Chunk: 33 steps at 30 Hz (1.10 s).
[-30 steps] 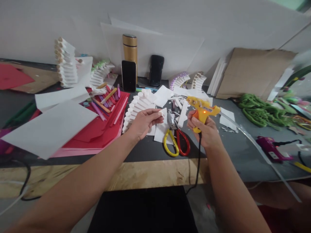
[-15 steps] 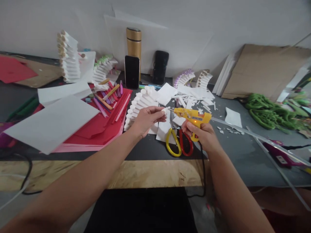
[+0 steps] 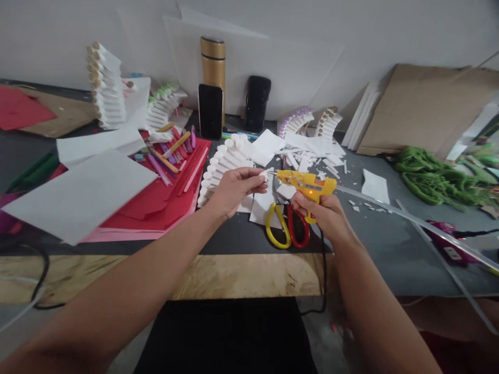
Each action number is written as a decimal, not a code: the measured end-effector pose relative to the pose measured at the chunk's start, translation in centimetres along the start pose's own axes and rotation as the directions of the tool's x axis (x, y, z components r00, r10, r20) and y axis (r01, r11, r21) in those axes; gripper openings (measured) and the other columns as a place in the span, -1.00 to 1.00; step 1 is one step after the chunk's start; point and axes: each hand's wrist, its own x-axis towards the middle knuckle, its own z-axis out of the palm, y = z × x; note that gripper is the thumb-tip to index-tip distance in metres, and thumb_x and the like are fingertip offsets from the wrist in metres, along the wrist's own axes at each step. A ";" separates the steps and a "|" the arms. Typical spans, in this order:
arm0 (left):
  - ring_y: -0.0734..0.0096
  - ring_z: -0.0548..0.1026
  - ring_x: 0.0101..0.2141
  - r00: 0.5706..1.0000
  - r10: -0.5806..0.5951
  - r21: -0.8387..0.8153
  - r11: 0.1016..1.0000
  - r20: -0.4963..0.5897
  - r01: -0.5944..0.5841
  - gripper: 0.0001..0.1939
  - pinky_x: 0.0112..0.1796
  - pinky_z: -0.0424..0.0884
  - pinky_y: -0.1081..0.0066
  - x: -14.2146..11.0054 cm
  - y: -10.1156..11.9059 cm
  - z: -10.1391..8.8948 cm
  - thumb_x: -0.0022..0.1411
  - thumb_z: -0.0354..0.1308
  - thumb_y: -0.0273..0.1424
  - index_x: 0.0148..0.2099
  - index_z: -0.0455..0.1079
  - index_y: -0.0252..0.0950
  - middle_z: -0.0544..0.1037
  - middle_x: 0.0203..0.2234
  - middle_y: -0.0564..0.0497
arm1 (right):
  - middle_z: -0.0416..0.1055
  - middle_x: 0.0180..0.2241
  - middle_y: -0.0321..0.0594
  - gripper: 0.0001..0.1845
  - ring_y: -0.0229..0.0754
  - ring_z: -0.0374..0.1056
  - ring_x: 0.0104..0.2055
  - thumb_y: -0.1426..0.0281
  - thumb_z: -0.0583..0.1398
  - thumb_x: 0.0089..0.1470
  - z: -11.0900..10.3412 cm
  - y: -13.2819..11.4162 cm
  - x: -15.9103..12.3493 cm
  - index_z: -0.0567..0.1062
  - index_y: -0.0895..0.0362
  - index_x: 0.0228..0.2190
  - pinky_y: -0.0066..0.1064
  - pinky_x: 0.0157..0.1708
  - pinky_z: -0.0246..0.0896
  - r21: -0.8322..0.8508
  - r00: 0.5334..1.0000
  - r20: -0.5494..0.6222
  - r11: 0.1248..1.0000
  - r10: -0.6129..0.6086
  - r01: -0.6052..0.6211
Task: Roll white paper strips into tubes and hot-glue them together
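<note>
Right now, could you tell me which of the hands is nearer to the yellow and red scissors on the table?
Right. The right hand, gripping the yellow glue gun, hovers just above the scissors; the left hand, pinching a small white piece, is farther to their left.

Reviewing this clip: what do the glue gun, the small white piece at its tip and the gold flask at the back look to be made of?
Glue gun: glossy yellow moulded plastic, with a lit indicator; held in the right hand.
Small white piece, pinched by the left hand: matte, probably rolled paper or foam; too small to tell which.
Gold flask: brushed metallic sheen with dark bands, likely steel, perhaps a coating.
</note>
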 end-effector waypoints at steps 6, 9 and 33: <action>0.47 0.56 -0.47 1.000 0.004 -0.021 1.000 -0.016 -0.004 -0.86 -0.24 0.53 0.33 0.0 0.0 -0.1 0.03 0.39 -0.55 -0.29 0.55 -0.43 0.59 -0.51 -0.01 | 0.24 -0.56 -0.33 -0.55 -0.32 0.09 -0.51 0.05 0.39 -0.02 -0.2 0.4 0.0 0.42 0.14 -0.53 -0.41 -0.51 0.01 -0.011 1.000 -0.009 1.000 -0.027 0.026; 0.47 0.56 -0.47 1.000 -0.003 -0.039 0.999 -0.020 0.002 -0.85 -0.25 0.53 0.34 0.0 0.0 -0.1 0.02 0.39 -0.55 -0.30 0.54 -0.45 0.59 -0.51 -0.03 | 0.26 -0.53 -0.32 -0.57 -0.32 0.09 -0.51 0.06 0.40 -0.02 -0.2 0.4 -0.1 0.44 0.14 -0.50 -0.42 -0.51 0.02 0.019 1.000 -0.011 1.000 -0.021 0.021; 0.47 0.56 -0.47 1.000 -0.020 -0.013 1.000 -0.008 0.020 -0.85 -0.26 0.54 0.35 0.0 0.0 0.0 0.03 0.39 -0.56 -0.28 0.56 -0.45 0.60 -0.50 -0.04 | 0.22 -0.55 -0.32 -0.59 -0.31 0.08 -0.51 0.09 0.34 0.08 -0.5 0.5 -0.2 0.42 0.13 -0.51 -0.40 -0.52 -0.08 -0.061 0.997 0.040 0.996 -0.064 0.066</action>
